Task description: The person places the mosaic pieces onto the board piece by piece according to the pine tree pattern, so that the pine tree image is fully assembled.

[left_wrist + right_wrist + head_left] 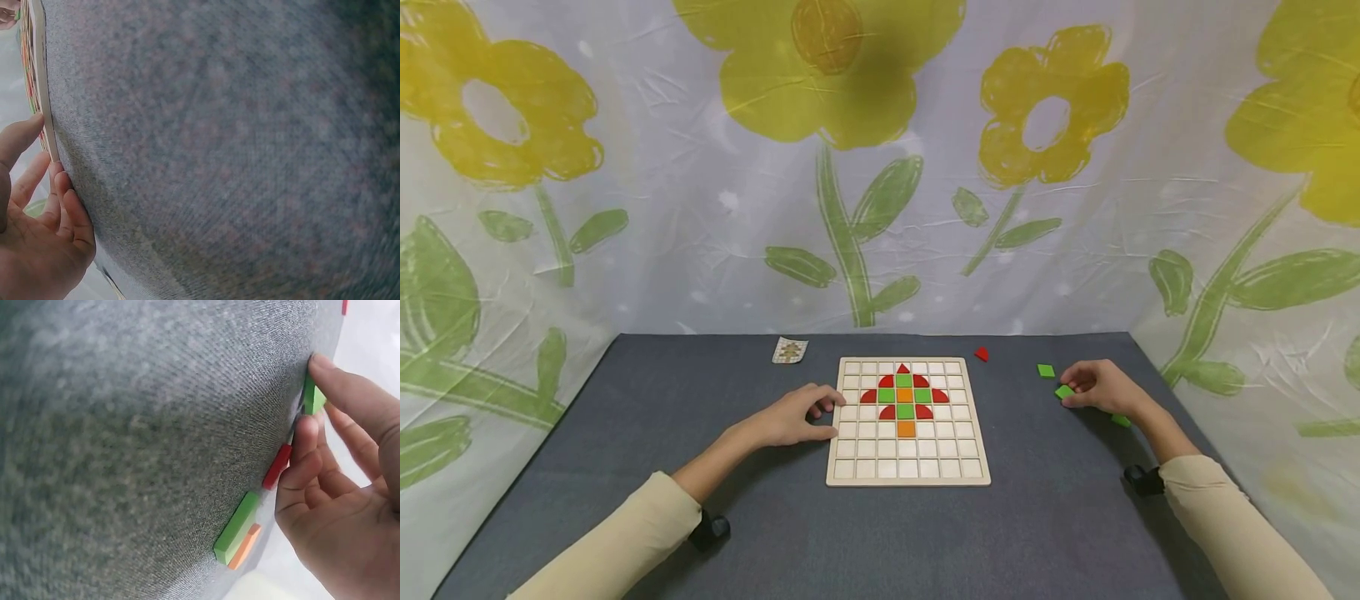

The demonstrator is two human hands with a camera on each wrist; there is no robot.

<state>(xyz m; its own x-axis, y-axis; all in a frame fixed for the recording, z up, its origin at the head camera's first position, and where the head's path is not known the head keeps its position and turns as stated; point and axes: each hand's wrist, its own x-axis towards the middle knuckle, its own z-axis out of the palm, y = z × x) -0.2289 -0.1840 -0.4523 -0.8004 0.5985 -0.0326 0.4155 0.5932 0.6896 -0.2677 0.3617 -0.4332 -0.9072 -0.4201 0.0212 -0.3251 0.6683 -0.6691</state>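
Head view: the left hand, its grip relaxed, touches the left edge of a gridded board on the worktop; the right hand pinches a green tile farther right. Left wrist: thumb and fingertips meet the board's rim. Right wrist: a red piece lies near the tile.

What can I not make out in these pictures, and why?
Card, head view: its print is too small to read.
Board, left wrist view: seen nearly edge-on, so its pattern is unreadable.
Held green tile, right wrist view: right fingers cover part of it.
Orange tile, right wrist view: partly behind another green tile.
Upper red tile, right wrist view: cut off by the top edge.
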